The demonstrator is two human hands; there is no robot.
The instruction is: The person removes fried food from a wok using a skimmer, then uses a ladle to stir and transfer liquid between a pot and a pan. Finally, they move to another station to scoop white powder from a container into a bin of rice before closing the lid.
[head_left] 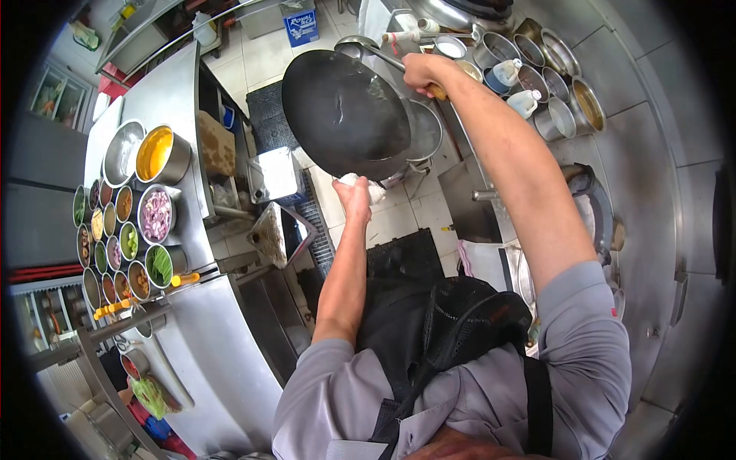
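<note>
A large dark wok (337, 115) is tilted in front of me, its inside wet and shiny. My left hand (353, 198) is closed around a folded white cloth (374, 192) at the wok's near edge; the cloth hides the grip on the metal. Held in my right hand (424, 73) is a ladle (383, 58), whose wooden handle end pokes out below my fist. The ladle's bowl lies by the wok's far rim, partly hidden. Beside and partly under the wok stands a metal pot (427, 130).
To the left, a steel counter (165, 88) bears an orange liquid in a pot (159, 153), chopped onions (156, 213) and several small ingredient tins. At the upper right stand several metal containers and two bottles (504, 75). Black mats (402, 253) lie on the tiled floor.
</note>
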